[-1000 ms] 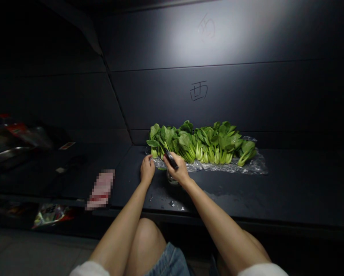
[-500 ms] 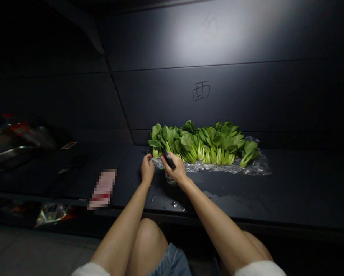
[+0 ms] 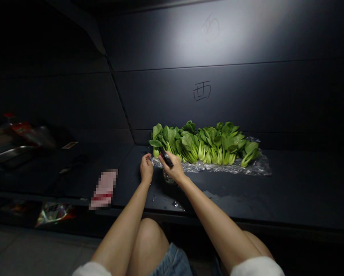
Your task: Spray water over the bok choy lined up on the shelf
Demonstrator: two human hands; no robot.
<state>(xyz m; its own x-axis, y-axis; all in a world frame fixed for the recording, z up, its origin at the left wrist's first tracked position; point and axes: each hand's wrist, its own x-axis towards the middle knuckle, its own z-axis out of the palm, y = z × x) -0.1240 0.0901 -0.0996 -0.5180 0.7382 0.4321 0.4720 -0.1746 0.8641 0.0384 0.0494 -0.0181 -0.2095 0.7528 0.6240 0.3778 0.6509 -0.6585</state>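
Note:
My right hand [image 3: 173,167] is wrapped round a spray bottle [image 3: 166,158], whose black trigger head tilts toward the greens. Its clear body [image 3: 168,176] shows below my fingers, partly hidden by the hand. My left hand [image 3: 146,168] is just left of it, loosely curled, with fingers a little apart and no object visible in it. In front of both hands stands a row of green bok choy [image 3: 212,143], leaves up and pale stems toward me. Crumpled clear plastic film [image 3: 258,166] lies under the bunches. The leftmost bok choy [image 3: 156,153] is closest to my hands.
Water drops [image 3: 176,204] and a wet patch [image 3: 226,200] mark the dark shelf [image 3: 298,191]. A pixelated pink-and-red item [image 3: 104,188] lies to the left. Blurred packages [image 3: 25,132] are farther left, and a bright packet [image 3: 53,212] is below. A dark panel with writing [image 3: 202,91] rises behind.
My right hand and the spray bottle have shifted slightly left. The left hand has moved only a little, and the bok choy stay as they were.

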